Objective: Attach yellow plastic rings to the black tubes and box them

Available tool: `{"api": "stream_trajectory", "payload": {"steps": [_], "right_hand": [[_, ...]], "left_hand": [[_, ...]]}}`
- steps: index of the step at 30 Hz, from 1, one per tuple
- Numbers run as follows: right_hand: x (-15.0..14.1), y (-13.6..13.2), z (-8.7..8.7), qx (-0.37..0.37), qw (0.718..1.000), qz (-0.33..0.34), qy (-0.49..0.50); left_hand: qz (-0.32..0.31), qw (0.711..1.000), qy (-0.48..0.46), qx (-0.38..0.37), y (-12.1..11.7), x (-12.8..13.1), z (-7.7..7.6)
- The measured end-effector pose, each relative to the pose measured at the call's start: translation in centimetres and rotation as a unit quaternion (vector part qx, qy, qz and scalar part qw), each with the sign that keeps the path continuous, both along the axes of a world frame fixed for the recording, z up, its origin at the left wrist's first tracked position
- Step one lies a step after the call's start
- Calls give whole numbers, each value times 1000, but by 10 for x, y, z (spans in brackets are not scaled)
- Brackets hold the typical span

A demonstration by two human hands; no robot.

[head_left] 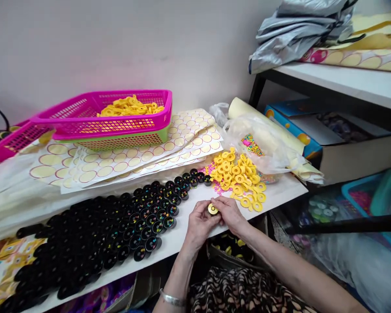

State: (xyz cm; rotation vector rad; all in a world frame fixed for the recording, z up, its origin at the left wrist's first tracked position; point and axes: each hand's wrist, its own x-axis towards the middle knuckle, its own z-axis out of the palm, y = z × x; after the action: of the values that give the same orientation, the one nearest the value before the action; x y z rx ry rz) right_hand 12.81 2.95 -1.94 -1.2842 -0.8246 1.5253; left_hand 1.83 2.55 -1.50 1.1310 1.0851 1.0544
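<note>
Above the table's front edge, my left hand (198,221) and my right hand (230,214) are together. Their fingers are closed around a small round piece (213,209) with a pale yellow ring-like face and a dark centre mark. Its underside is hidden by my fingers. Just beyond my right hand lies a loose pile of yellow plastic rings (237,171), with small pink beads (220,188) beside it. Left of my hands, many small black cups (140,217) stand in close rows. Coloured beads show inside the nearer ones.
A pink basket (117,124) of yellow rings sits on sheets of round stickers (143,156). Behind the ring pile lies a clear bag (257,141) with coloured beads. A dark-legged shelf (345,82) stands right. Below the table edge, a box (230,256) holds black and yellow pieces.
</note>
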Motion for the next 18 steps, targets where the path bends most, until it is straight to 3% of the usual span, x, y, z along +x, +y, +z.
{"api": "stream_trajectory", "payload": {"steps": [6,8,14,18], "right_hand": [[31,-25,11,34,987,39,149],[44,-36,13,40,977,83,195],[70,-50,10,30,930,221,293],[85,-49,8,13,901,304,309]], "left_hand": [[-4,991,91,102,-12,0,12],[-17,983,111,145,-16,0,16],[-97,917,207,326,-27,-1,35],[-152,891,215,371,-32,-2,45]]}}
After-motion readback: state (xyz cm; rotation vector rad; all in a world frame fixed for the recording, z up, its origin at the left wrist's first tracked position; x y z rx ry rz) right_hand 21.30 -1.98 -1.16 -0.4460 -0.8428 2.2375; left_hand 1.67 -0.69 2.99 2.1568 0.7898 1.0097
